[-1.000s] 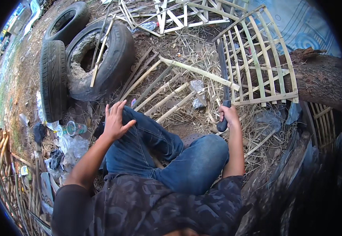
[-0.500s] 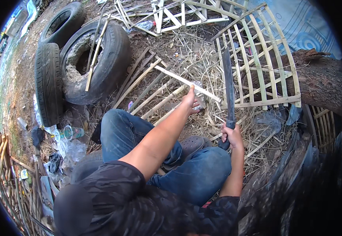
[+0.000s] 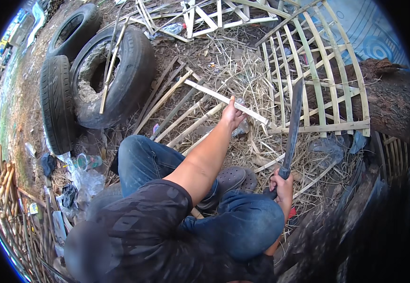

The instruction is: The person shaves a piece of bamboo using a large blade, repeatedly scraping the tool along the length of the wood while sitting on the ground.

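A pale bamboo strip (image 3: 209,91) slants across in front of me, and my left hand (image 3: 233,114) grips it toward its right end. My right hand (image 3: 281,185) is wrapped round the black handle of a machete (image 3: 293,128). The long dark blade points away from me and leans a little to the right, clear of the strip. Beyond the blade stands a woven bamboo lattice panel (image 3: 322,80), its lower bar near the strip's right end. Several more bamboo slats (image 3: 184,116) lie side by side on the ground beneath my left forearm.
Old tyres (image 3: 136,66) stand at the far left, one filled with hardened material. More lattice pieces (image 3: 214,23) lie at the back. A thick log (image 3: 386,94) rests at the right, behind the panel. Shavings (image 3: 242,61) cover the ground. Plastic litter (image 3: 89,179) and sticks (image 3: 12,212) lie at the left.
My right hand with the machete has come down toward my knee, and the blade has tilted to the right. My left hand keeps its hold on the bamboo strip.
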Action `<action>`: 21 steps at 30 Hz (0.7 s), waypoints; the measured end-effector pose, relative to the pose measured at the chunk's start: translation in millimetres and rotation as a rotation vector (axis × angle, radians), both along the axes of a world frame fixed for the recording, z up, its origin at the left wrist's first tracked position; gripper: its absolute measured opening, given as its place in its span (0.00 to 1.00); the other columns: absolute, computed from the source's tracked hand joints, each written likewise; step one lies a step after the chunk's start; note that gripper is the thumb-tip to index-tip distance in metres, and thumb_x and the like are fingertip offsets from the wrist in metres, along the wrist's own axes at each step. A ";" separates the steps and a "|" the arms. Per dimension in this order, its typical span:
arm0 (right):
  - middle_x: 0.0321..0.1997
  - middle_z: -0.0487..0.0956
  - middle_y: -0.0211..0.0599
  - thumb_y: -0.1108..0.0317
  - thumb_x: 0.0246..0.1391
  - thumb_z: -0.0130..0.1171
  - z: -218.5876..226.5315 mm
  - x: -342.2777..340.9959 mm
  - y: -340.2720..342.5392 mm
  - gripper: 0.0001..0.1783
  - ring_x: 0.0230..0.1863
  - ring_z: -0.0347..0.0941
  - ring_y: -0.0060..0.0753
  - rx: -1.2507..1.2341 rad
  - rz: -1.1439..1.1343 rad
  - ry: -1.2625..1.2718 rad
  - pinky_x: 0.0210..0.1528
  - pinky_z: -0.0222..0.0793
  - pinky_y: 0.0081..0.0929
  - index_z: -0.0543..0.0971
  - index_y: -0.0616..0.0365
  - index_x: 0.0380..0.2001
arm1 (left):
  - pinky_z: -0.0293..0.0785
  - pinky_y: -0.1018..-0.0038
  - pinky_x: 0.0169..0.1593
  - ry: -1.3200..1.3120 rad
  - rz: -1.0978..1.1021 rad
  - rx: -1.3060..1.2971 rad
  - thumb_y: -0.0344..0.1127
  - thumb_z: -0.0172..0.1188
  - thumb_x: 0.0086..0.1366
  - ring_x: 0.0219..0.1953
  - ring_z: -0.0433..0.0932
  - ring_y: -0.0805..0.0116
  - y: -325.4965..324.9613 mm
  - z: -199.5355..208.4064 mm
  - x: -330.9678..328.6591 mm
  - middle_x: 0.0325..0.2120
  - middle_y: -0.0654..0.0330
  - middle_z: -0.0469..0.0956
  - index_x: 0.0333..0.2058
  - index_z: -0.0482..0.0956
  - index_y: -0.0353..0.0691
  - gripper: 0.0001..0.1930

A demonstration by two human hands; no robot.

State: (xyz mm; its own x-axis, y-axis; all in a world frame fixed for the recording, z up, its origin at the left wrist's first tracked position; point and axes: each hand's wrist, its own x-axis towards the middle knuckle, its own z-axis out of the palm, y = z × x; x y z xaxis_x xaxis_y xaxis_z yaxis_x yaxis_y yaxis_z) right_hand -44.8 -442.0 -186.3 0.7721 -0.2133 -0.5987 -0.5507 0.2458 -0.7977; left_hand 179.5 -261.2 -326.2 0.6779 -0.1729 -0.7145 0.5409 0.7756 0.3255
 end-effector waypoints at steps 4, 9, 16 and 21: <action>0.13 0.66 0.31 0.80 0.42 0.54 6.1 -6.1 0.9 0.06 0.10 0.62 0.22 -0.028 -0.030 0.018 0.13 0.59 0.22 0.68 0.60 0.24 | 0.65 0.76 0.20 0.100 0.342 0.002 0.52 0.55 0.66 0.16 0.61 0.72 7.5 8.9 10.8 0.18 0.64 0.59 0.34 0.60 0.40 0.21; 0.14 0.68 0.31 0.79 0.43 0.54 8.8 -15.1 -8.1 0.06 0.11 0.63 0.22 -0.079 -0.034 -0.012 0.14 0.58 0.22 0.69 0.60 0.26 | 0.47 0.85 0.15 -0.065 0.202 0.033 0.55 0.49 0.68 0.15 0.50 0.82 44.7 67.7 -57.9 0.16 0.72 0.52 0.32 0.57 0.43 0.21; 0.15 0.68 0.31 0.79 0.43 0.55 30.3 -14.1 1.9 0.07 0.12 0.63 0.22 -0.144 0.047 -0.081 0.15 0.59 0.21 0.69 0.61 0.27 | 0.46 0.83 0.14 -0.096 -0.345 0.209 0.52 0.48 0.70 0.13 0.51 0.83 129.6 143.7 -177.5 0.15 0.73 0.53 0.31 0.58 0.52 0.14; 0.13 0.67 0.29 0.77 0.43 0.55 49.7 -11.3 11.5 0.06 0.11 0.63 0.24 -0.324 0.019 -0.190 0.15 0.60 0.24 0.68 0.59 0.24 | 0.47 0.84 0.13 -0.303 -0.652 0.326 0.45 0.49 0.71 0.13 0.53 0.85 165.2 217.2 -200.6 0.16 0.74 0.56 0.37 0.61 0.49 0.09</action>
State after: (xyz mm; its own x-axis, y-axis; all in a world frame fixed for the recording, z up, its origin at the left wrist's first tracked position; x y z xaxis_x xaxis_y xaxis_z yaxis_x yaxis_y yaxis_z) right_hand -56.0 -430.5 -136.6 0.8683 -0.3531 -0.3484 -0.3878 -0.0453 -0.9206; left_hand -21.2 -96.0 -109.0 0.6852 -0.4158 -0.5980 0.7051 0.1727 0.6877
